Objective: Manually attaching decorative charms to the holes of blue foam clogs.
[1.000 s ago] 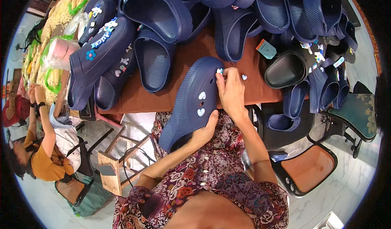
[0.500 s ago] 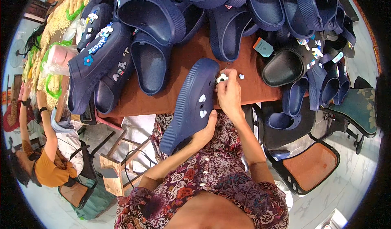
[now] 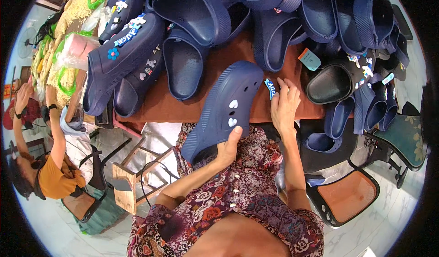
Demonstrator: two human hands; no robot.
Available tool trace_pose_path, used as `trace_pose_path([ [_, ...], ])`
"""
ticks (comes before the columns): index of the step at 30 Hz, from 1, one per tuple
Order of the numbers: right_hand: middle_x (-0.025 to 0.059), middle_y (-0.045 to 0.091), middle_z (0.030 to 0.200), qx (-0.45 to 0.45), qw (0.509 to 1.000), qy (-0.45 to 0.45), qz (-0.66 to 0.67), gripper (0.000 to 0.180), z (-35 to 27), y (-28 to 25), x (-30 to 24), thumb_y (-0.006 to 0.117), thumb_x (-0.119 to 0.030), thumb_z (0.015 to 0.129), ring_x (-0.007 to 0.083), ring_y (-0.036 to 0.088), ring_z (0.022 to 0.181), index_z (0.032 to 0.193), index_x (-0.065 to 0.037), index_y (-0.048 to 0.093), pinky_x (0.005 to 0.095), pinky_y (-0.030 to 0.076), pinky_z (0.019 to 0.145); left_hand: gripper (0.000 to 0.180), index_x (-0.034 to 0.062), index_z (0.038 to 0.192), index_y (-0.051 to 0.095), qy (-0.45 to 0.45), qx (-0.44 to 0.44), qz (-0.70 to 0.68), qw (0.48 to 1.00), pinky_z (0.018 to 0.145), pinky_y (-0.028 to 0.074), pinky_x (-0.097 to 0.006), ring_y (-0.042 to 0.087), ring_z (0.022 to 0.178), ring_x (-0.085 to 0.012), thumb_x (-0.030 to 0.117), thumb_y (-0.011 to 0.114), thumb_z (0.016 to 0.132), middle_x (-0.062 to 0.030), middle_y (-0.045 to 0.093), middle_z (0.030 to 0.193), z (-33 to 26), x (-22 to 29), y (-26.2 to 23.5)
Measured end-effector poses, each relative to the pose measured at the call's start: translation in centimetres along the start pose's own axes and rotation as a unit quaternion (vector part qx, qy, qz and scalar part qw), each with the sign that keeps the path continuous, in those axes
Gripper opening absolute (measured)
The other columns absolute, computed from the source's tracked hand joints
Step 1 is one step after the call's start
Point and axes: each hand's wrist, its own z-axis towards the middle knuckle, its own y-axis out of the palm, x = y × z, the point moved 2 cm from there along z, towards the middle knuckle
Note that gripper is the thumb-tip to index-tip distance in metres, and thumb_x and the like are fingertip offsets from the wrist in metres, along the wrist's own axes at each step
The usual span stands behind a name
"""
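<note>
My left hand (image 3: 227, 151) grips a navy clog (image 3: 215, 106) by its heel end, the thumb lying on the upper. Two white heart charms (image 3: 233, 104) sit on the clog, with bare dark holes beside them. My right hand (image 3: 287, 102) rests on the brown cloth to the right of the clog. Its fingers are apart and bent downward, and what lies beneath them is hidden. Close against its thumb and forefinger is a blue and white lettered charm (image 3: 270, 88).
Navy clogs (image 3: 183, 65), some with charms, crowd the brown table (image 3: 247, 46). A black clog (image 3: 327, 83) and a tag (image 3: 309, 59) lie right. Chairs (image 3: 347, 190) and a wooden stool (image 3: 123, 188) stand below. At left, another person (image 3: 57, 174) reaches toward corn (image 3: 68, 37).
My right hand has moved right, away from the clog, and the black and white charm it pinched no longer shows. The blue lettered charm has come into sight. My left hand keeps the clog.
</note>
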Motion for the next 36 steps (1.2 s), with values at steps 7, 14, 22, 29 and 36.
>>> trace_pose_path([
  [7, 0.0110, 0.057, 0.093, -0.050, 0.984, 0.021, 0.172, 0.013, 0.4, -4.0, -3.5, 0.062, -0.016, 0.086, 0.0274, 0.055, 0.090, 0.093, -0.005, 0.059, 0.0423, 0.037, 0.086, 0.036, -0.0034, 0.123, 0.052, -0.002, 0.012, -0.029, 0.999, 0.095, 0.041, -0.032, 0.052, 0.107, -0.0187, 0.020, 0.055, 0.097, -0.0091, 0.055, 0.119, 0.2, 0.3, 0.4],
  [14, 0.0079, 0.049, 0.071, -0.114, 0.962, -0.026, 0.247, 0.041, 0.6, -3.8, -8.2, 0.079, -0.032, 0.074, 0.0259, 0.050, 0.066, 0.075, -0.004, 0.048, 0.0372, 0.041, 0.061, 0.042, -0.0027, 0.132, 0.045, 0.016, -0.036, -0.013, 0.999, 0.101, 0.037, -0.034, 0.048, 0.117, -0.0198, 0.021, 0.051, 0.099, -0.0106, 0.050, 0.129, 0.1, 0.3, 0.5],
  [22, 0.0094, 0.050, 0.075, -0.075, 0.985, -0.062, 0.144, 0.035, 0.0, -3.4, -8.9, 0.069, -0.034, 0.082, 0.0300, 0.052, 0.071, 0.078, -0.006, 0.047, 0.0413, 0.044, 0.064, 0.061, 0.0041, 0.143, 0.033, -0.095, -0.059, -0.209, 0.971, 0.115, 0.022, -0.040, 0.034, 0.136, -0.0220, 0.049, 0.036, 0.101, -0.0094, 0.040, 0.145, 0.4, 1.2, 1.4],
  [29, 0.0111, 0.050, 0.075, -0.034, 0.988, -0.080, 0.129, 0.019, -0.5, -2.7, -9.2, 0.062, -0.018, 0.080, 0.0307, 0.053, 0.072, 0.080, -0.006, 0.047, 0.0418, 0.046, 0.061, 0.063, 0.0045, 0.143, 0.034, -0.117, -0.052, -0.232, 0.964, 0.116, 0.021, -0.040, 0.033, 0.137, -0.0220, 0.051, 0.034, 0.101, -0.0088, 0.039, 0.145, 0.1, 0.4, 1.7],
  [36, 0.0183, 0.055, 0.077, -0.031, 0.960, -0.001, 0.279, 0.011, -1.0, -1.5, -6.3, 0.051, -0.011, 0.091, 0.0385, 0.055, 0.073, 0.089, 0.000, 0.053, 0.0474, 0.043, 0.068, 0.064, 0.0035, 0.143, 0.035, -0.133, -0.045, -0.235, 0.962, 0.116, 0.022, -0.038, 0.036, 0.135, -0.0207, 0.052, 0.034, 0.100, -0.0084, 0.040, 0.146, 0.5, 1.9, 2.5],
])
